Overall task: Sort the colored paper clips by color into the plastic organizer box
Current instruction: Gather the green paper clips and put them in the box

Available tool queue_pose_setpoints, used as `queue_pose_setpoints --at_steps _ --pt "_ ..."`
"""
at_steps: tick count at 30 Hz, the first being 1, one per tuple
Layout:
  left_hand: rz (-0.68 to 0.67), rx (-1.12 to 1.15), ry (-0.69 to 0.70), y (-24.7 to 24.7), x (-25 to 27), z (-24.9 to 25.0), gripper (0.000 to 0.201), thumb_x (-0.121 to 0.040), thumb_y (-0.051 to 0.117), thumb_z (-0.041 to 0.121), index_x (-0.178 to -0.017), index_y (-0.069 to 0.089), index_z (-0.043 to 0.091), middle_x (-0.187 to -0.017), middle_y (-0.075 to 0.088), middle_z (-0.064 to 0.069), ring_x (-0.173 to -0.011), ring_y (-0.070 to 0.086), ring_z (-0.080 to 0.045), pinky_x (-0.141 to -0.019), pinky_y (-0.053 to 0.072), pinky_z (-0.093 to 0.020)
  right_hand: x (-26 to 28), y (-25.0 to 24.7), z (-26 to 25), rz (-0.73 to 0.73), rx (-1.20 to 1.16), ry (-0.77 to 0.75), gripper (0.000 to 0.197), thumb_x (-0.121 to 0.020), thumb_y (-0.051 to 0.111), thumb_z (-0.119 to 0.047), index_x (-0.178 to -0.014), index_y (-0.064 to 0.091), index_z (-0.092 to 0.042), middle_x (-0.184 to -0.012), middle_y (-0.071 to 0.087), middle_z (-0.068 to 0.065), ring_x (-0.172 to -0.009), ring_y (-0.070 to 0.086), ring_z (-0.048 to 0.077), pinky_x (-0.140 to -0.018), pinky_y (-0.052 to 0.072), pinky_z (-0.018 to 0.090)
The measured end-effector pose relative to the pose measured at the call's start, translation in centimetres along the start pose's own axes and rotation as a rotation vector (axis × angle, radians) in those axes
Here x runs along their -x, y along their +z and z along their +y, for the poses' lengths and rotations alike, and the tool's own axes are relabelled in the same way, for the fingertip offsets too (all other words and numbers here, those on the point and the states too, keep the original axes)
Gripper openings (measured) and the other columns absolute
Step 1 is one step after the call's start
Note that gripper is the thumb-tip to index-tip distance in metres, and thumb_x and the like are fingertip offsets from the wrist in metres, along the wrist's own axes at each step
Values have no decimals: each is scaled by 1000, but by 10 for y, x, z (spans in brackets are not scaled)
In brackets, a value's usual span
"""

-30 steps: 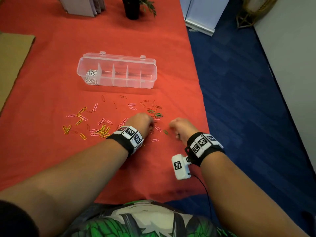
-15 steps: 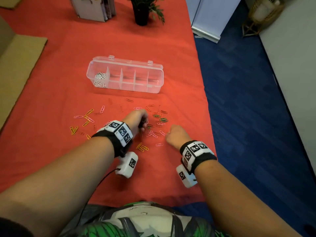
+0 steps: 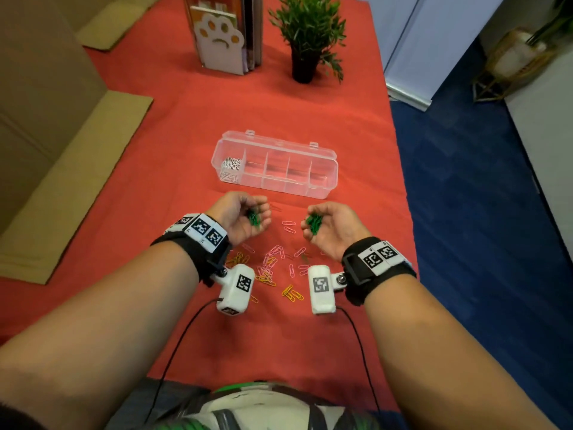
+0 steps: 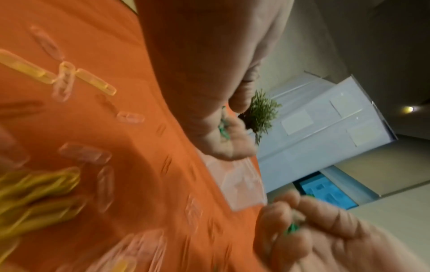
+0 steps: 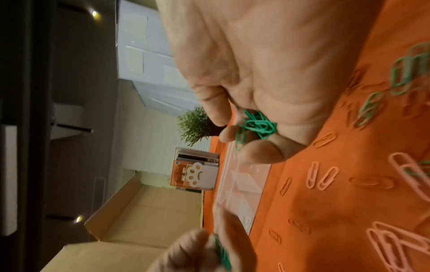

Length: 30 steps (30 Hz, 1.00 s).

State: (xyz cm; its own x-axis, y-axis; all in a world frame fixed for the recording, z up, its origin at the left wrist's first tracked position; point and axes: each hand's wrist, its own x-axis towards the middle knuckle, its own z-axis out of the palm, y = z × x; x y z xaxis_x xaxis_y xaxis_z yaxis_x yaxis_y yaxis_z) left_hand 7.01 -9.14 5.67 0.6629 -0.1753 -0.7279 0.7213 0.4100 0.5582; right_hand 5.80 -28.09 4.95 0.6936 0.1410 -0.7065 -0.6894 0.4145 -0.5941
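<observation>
Head view: both cupped hands hold green wire clips [image 3: 313, 222].

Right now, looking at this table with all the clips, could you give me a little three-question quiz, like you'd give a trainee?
1. True or false: both the left hand and the right hand hold green paper clips.
2. Which compartment of the organizer box already holds clips, seen from the head camera? A) far left B) middle C) far right
3. Fill in: the clips already in the box are ____.

Key: 1 true; 2 A; 3 white.
</observation>
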Motion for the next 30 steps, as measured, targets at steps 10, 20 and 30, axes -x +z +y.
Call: queue_pose_setpoints --at_steps 10,20,30 --pt "71 18 189 30 -25 92 14 -71 41 2 -65 36 14 -79 45 1 -64 57 -8 -64 53 -25 -9 23 -3 49 307 -21 29 -90 32 11 -90 54 -6 -80 51 6 -66 50 14 -53 46 21" --pt "308 -550 394 -14 -30 71 36 -79 55 5 -114 60 12 -106 58 -6 -107 56 -23 -100 42 -38 -45 60 -16 158 769 -326 42 -84 31 17 -77 54 -17 -76 51 1 -66 54 13 -54 54 19" --pt "488 -739 426 -90 -18 42 40 -85 52 0 -124 54 6 -127 57 -12 -117 54 -23 -91 39 -23 -95 142 -31 260 1226 -689 43 -84 40 3 -125 52 -6 -123 52 17 -110 54 30 -98 45 40"
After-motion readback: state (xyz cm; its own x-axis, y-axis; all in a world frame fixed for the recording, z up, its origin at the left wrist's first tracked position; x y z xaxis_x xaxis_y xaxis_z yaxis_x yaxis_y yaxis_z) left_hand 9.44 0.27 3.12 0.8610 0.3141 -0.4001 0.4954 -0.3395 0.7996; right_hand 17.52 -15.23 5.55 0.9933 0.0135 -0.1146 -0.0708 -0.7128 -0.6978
